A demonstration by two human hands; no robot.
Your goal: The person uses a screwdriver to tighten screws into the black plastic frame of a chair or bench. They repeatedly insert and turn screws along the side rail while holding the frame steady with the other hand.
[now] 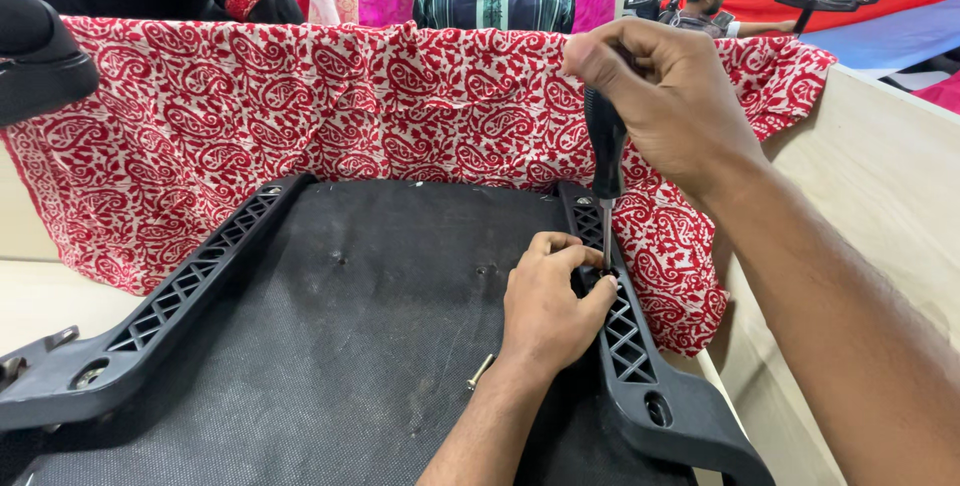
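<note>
My right hand (668, 96) grips the black handle of a screwdriver (605, 161) held upright, its metal tip pressed down into the right black plastic bracket (632, 346). My left hand (548, 301) rests on the black fabric underside of a seat (350, 346), fingers pinched around the spot where the tip meets the bracket; what it pinches is hidden. A loose silver bolt (480, 372) lies on the fabric just left of my left wrist. A matching black bracket (170, 306) runs along the seat's left side.
A red and white paisley cloth (300, 106) drapes over the surface behind the seat. A black chair part (35, 56) sits at the upper left. A light wooden panel (880, 196) stands to the right. People and coloured garments fill the background.
</note>
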